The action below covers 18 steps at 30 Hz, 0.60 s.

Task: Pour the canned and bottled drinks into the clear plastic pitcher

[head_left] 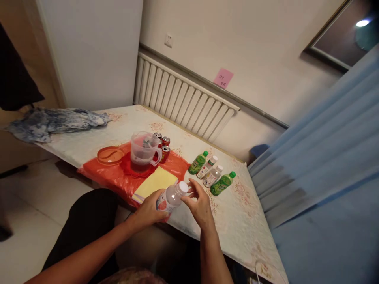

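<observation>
My left hand (151, 209) is wrapped round a clear plastic drink bottle (169, 199) with a white cap and a pinkish fruit label. The bottle is tilted, with its cap on. Just right of the cap is my right hand (199, 203), its fingers apart and curved, with nothing held in them. Its thumb and fingertips are close to the cap; whether they touch it I cannot tell. A stack of yellow paper (156, 182) lies behind the bottle on a red plastic sheet (102, 175).
A clear pitcher (140, 154) stands on the red sheet beside an orange lid (110, 155). Several opened cans (165, 154) stand behind it. Green-capped bottles (222, 184) and white-capped bottles (212, 176) are at the right. Crumpled cloth (65, 123) lies far left; a blue curtain (314, 150) hangs right.
</observation>
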Each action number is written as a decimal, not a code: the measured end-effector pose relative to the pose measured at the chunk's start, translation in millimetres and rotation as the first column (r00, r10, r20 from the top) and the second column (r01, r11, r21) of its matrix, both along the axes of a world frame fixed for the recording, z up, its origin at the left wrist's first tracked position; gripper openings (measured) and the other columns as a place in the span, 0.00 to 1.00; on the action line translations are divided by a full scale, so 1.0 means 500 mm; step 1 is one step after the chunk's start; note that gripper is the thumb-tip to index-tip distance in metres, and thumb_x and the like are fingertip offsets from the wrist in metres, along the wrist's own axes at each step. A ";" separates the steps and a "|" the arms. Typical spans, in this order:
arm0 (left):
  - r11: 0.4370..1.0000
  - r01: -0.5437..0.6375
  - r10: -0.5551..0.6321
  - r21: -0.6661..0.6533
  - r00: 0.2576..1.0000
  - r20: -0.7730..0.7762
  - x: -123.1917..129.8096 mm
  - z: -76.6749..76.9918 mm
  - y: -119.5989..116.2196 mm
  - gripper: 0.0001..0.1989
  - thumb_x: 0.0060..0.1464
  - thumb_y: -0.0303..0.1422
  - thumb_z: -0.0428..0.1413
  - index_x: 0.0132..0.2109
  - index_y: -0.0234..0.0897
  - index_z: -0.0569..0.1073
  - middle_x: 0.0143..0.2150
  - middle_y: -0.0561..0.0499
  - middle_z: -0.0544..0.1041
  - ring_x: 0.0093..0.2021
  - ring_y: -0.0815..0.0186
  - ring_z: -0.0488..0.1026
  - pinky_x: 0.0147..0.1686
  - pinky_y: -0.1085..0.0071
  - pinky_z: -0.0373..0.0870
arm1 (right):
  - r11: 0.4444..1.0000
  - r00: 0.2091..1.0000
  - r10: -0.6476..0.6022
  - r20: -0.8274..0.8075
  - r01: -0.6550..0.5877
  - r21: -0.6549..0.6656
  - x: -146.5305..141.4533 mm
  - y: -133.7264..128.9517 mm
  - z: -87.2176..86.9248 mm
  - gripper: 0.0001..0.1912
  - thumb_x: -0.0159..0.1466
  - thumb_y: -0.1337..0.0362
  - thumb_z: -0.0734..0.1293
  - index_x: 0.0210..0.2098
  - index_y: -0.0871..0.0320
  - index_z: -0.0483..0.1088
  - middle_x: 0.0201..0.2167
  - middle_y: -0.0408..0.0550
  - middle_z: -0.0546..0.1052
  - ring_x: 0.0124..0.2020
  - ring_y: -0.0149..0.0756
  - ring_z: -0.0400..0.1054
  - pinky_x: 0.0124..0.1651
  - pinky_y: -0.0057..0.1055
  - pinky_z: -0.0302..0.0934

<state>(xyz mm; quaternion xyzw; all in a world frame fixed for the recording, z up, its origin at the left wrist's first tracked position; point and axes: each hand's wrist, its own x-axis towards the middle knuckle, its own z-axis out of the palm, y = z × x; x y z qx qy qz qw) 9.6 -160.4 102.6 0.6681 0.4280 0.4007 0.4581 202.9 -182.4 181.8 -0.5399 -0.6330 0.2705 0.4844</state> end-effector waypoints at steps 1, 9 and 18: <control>1.000 -0.006 0.006 -0.010 1.000 0.017 0.000 0.002 0.001 0.33 0.37 0.30 0.61 0.55 0.39 0.68 0.50 0.50 0.76 0.48 0.57 0.73 0.50 0.63 0.69 | 0.999 0.999 0.006 -0.054 -0.008 -0.034 0.002 -0.001 -0.012 0.33 0.51 0.63 0.75 0.56 0.56 0.70 0.47 0.49 0.77 0.41 0.39 0.70 0.41 0.33 0.67; 0.994 0.075 -0.065 -0.081 0.991 0.115 0.019 0.011 0.010 0.36 0.37 0.33 0.62 0.57 0.36 0.67 0.52 0.48 0.77 0.51 0.55 0.73 0.52 0.63 0.69 | 0.949 0.952 0.118 -0.283 -0.192 -0.248 -0.001 -0.017 -0.090 0.37 0.48 0.64 0.77 0.57 0.55 0.69 0.49 0.49 0.78 0.45 0.44 0.74 0.44 0.38 0.71; 0.975 0.210 -0.207 -0.065 0.977 0.052 0.053 -0.013 0.018 0.39 0.37 0.30 0.61 0.61 0.36 0.65 0.55 0.47 0.76 0.54 0.54 0.72 0.56 0.61 0.67 | 0.941 0.915 0.136 -0.379 -0.239 -0.238 0.010 -0.029 -0.112 0.31 0.47 0.65 0.76 0.50 0.57 0.70 0.47 0.49 0.80 0.49 0.46 0.75 0.53 0.42 0.69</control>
